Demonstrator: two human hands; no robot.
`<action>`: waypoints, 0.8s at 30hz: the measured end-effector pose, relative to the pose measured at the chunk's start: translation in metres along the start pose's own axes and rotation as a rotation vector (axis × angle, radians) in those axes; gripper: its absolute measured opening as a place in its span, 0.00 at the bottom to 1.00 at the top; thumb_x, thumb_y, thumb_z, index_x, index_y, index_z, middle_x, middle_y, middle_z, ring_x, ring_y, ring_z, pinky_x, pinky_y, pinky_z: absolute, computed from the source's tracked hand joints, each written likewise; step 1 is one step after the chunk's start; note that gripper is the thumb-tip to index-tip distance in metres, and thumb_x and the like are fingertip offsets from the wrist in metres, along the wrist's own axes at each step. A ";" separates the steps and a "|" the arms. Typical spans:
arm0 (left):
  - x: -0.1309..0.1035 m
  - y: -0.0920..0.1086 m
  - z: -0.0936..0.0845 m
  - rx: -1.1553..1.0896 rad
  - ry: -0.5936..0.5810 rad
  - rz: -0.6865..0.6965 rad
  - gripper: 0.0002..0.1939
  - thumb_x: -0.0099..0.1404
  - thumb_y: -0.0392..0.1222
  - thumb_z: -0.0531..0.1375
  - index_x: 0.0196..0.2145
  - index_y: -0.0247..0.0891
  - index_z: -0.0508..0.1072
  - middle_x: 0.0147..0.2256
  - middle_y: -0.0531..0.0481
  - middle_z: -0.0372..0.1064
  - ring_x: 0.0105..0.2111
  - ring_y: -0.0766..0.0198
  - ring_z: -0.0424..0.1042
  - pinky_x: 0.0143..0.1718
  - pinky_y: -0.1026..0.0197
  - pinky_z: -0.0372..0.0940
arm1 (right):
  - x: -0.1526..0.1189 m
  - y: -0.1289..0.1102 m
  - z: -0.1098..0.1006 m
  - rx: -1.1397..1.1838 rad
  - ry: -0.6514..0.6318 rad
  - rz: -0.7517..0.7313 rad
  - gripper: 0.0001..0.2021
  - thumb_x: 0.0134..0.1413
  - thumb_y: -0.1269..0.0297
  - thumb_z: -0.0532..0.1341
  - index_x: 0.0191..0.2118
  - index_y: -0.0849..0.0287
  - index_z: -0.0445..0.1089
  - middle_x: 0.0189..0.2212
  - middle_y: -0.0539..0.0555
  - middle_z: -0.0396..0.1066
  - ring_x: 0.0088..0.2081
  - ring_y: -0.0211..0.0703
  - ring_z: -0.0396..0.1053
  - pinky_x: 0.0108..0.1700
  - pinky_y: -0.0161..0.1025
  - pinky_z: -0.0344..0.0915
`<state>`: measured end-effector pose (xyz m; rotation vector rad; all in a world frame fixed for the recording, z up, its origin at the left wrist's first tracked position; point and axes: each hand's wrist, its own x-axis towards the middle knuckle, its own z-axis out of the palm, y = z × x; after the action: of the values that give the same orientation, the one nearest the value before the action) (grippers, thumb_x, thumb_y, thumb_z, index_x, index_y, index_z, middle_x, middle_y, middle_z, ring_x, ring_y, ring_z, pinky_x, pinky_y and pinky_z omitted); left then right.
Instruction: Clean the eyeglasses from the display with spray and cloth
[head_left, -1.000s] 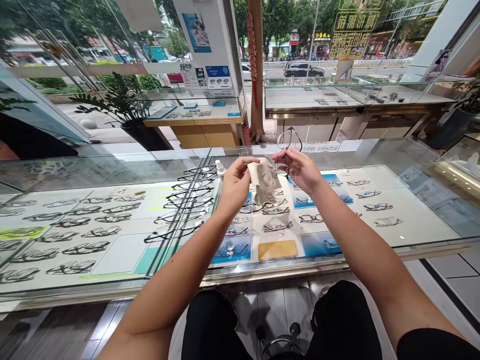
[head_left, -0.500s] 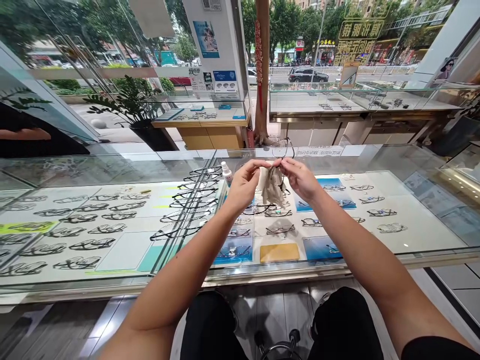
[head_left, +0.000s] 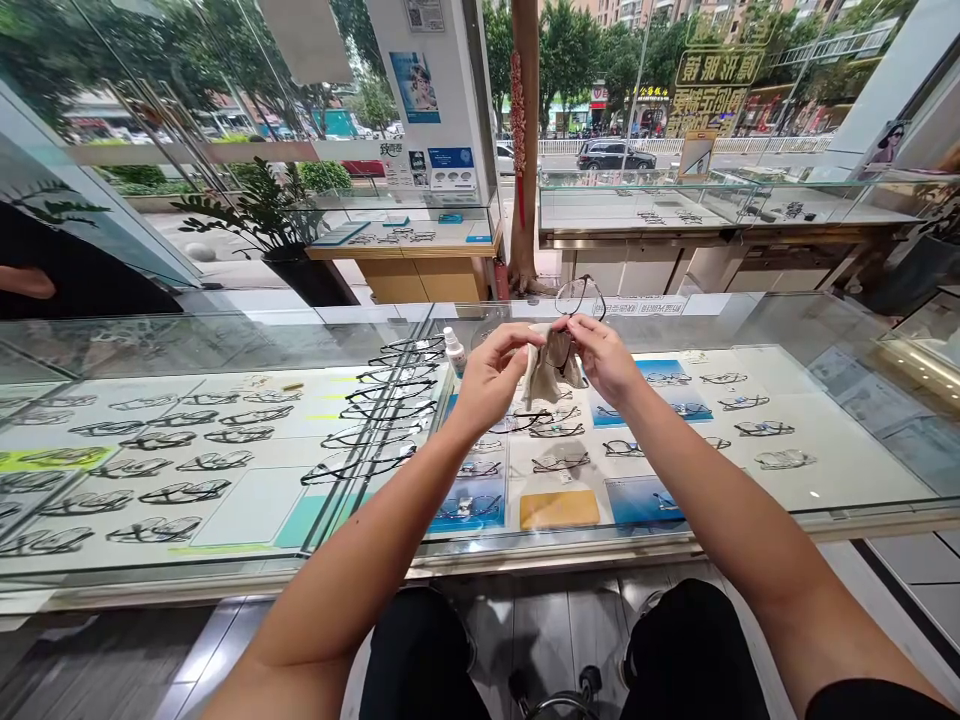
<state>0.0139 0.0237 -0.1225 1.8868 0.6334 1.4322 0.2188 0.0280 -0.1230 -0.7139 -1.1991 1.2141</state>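
Above the glass counter, my left hand (head_left: 491, 375) pinches a beige cloth (head_left: 545, 378) that hangs down between both hands. My right hand (head_left: 606, 360) grips a pair of thin dark-framed glasses (head_left: 581, 297), one round lens standing up above the fingers. The rest of the frame lies against the cloth and is partly hidden by it. Just left of my left hand, a small white spray bottle (head_left: 454, 350) stands on the counter. Under my hands, more glasses (head_left: 560, 461) lie in the display.
A row of dark glasses (head_left: 379, 405) runs along the counter, left of my forearm. A yellow cloth (head_left: 559, 509) lies near the front edge of the glass counter (head_left: 600, 548). A potted plant (head_left: 281, 225) stands beyond. At the far left is a person's arm (head_left: 26, 281).
The glasses in my right hand have shifted right and turned, with the upper lens now tilted. The cloth is bunched higher and wider between my hands.
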 end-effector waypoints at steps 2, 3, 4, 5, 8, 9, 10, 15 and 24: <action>-0.002 0.000 0.002 0.010 -0.018 -0.004 0.16 0.76 0.55 0.65 0.51 0.41 0.81 0.53 0.41 0.79 0.55 0.54 0.79 0.55 0.54 0.72 | -0.001 0.000 0.002 0.026 0.001 0.017 0.22 0.50 0.40 0.78 0.37 0.53 0.80 0.36 0.50 0.79 0.37 0.41 0.71 0.41 0.38 0.69; -0.003 0.001 0.003 0.012 -0.017 -0.016 0.18 0.76 0.55 0.66 0.54 0.42 0.80 0.54 0.41 0.79 0.56 0.54 0.78 0.54 0.55 0.72 | -0.002 0.000 0.003 0.043 0.000 0.028 0.23 0.49 0.40 0.78 0.38 0.53 0.80 0.35 0.49 0.78 0.36 0.41 0.71 0.41 0.38 0.69; -0.004 0.000 0.005 0.007 -0.010 -0.031 0.19 0.75 0.55 0.67 0.57 0.43 0.78 0.55 0.41 0.79 0.56 0.54 0.78 0.54 0.55 0.72 | -0.002 0.000 0.004 0.060 -0.004 0.040 0.23 0.48 0.40 0.79 0.39 0.53 0.80 0.34 0.49 0.78 0.35 0.41 0.71 0.40 0.38 0.69; -0.005 0.000 0.006 -0.002 0.003 -0.046 0.21 0.75 0.56 0.68 0.58 0.43 0.76 0.54 0.41 0.78 0.57 0.54 0.78 0.53 0.56 0.72 | -0.003 0.000 0.005 0.073 -0.010 0.050 0.24 0.47 0.39 0.79 0.39 0.53 0.80 0.33 0.49 0.78 0.35 0.40 0.71 0.40 0.38 0.70; -0.007 -0.003 0.011 -0.055 0.063 -0.096 0.26 0.71 0.57 0.71 0.59 0.44 0.72 0.52 0.42 0.78 0.55 0.56 0.77 0.51 0.58 0.72 | -0.006 0.000 0.011 0.087 -0.031 0.065 0.25 0.47 0.39 0.80 0.39 0.54 0.81 0.33 0.49 0.77 0.33 0.39 0.71 0.38 0.38 0.69; -0.007 -0.004 0.012 -0.074 0.084 -0.119 0.28 0.69 0.58 0.73 0.58 0.44 0.72 0.52 0.43 0.77 0.54 0.57 0.77 0.50 0.58 0.71 | -0.008 0.000 0.012 0.087 -0.039 0.066 0.25 0.47 0.39 0.80 0.39 0.54 0.81 0.33 0.49 0.77 0.33 0.39 0.70 0.38 0.37 0.69; -0.007 -0.005 0.013 -0.094 0.104 -0.148 0.30 0.66 0.59 0.75 0.57 0.43 0.72 0.51 0.44 0.77 0.52 0.58 0.77 0.49 0.59 0.71 | -0.009 0.000 0.014 0.088 -0.047 0.065 0.24 0.47 0.38 0.80 0.38 0.54 0.81 0.33 0.49 0.77 0.33 0.39 0.70 0.38 0.37 0.69; -0.003 -0.002 0.014 -0.206 0.079 -0.376 0.36 0.56 0.68 0.78 0.47 0.38 0.75 0.43 0.46 0.78 0.42 0.61 0.76 0.45 0.60 0.70 | -0.013 0.000 0.020 0.070 -0.079 0.016 0.22 0.49 0.39 0.79 0.37 0.53 0.82 0.34 0.49 0.77 0.37 0.41 0.72 0.42 0.38 0.71; -0.002 0.005 0.011 -0.331 -0.081 -0.599 0.36 0.51 0.73 0.78 0.35 0.35 0.78 0.30 0.51 0.76 0.28 0.67 0.70 0.30 0.65 0.62 | -0.013 0.002 0.021 0.013 -0.109 -0.003 0.23 0.51 0.36 0.78 0.38 0.51 0.83 0.43 0.51 0.80 0.46 0.45 0.75 0.51 0.41 0.73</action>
<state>0.0242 0.0161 -0.1218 1.3348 0.7837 0.9917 0.1994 0.0124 -0.1229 -0.6429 -1.2805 1.2704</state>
